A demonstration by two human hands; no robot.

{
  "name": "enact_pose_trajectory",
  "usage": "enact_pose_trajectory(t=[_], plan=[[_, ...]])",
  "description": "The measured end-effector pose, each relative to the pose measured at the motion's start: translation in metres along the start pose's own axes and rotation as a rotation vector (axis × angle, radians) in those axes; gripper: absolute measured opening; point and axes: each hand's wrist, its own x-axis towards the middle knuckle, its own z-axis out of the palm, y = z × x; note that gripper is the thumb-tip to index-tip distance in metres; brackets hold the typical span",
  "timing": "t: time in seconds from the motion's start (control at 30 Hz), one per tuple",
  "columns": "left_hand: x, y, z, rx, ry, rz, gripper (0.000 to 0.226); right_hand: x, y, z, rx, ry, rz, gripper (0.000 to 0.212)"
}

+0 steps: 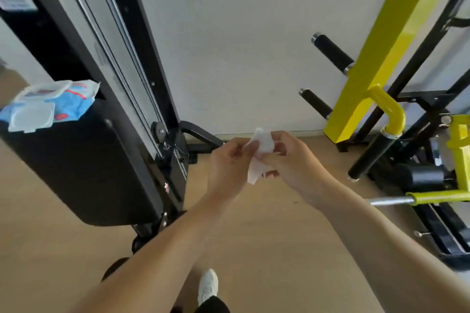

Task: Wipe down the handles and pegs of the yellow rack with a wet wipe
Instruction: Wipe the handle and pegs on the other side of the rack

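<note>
Both hands are out front at waist height, working one white wet wipe (262,150) between them. The left hand (229,160) and right hand (292,157) each have fingers pinched on it, so it's crumpled, hanging over bare floor (279,236). The yellow rack (381,40) stands well off to the right by the wall, two black pegs (332,53) sticking out toward the middle, a black handle (373,157) lower down. The wipes pack (50,104) sits open on the black machine (84,160) at left. Nothing between hands and rack.
</note>
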Motion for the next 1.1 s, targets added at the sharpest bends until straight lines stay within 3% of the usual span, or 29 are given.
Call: enact_pose_trajectory(t=[0.17,0.33,0.43,0.5,0.57,0.67,0.77,0.9,1.1], plan=[[-0.041,-0.012,-0.056,0.015,0.082,-0.095,0.011,-0.019,0.001,0.044,0.033,0.047,-0.045,0.011],[-0.082,-0.039,-0.117,-0.087,0.146,-0.226,0.011,-0.043,-0.004,0.106,-0.034,0.048,-0.107,0.014],[-0.110,-0.061,-0.163,-0.299,0.114,-0.335,0.019,-0.058,-0.006,0.155,-0.053,-0.048,-0.132,0.013],[-0.127,-0.076,-0.197,-0.455,0.121,-0.390,0.038,-0.069,-0.007,0.193,-0.064,-0.108,-0.126,0.011],[-0.146,-0.091,-0.234,-0.602,0.168,-0.444,0.033,-0.082,-0.009,0.233,-0.080,-0.155,-0.130,0.011],[-0.177,-0.117,-0.299,-0.674,0.222,-0.438,0.016,-0.104,-0.011,0.303,-0.115,-0.192,-0.149,0.010],[-0.209,-0.143,-0.372,-0.696,0.294,-0.416,0.034,-0.129,-0.014,0.380,-0.082,-0.195,-0.126,0.005],[-0.252,-0.161,-0.469,-0.678,0.196,-0.430,0.047,-0.165,-0.026,0.478,0.010,-0.212,-0.063,0.005],[-0.286,-0.174,-0.584,-0.574,0.132,-0.368,0.034,-0.197,-0.060,0.596,-0.009,-0.255,-0.057,0.013]])
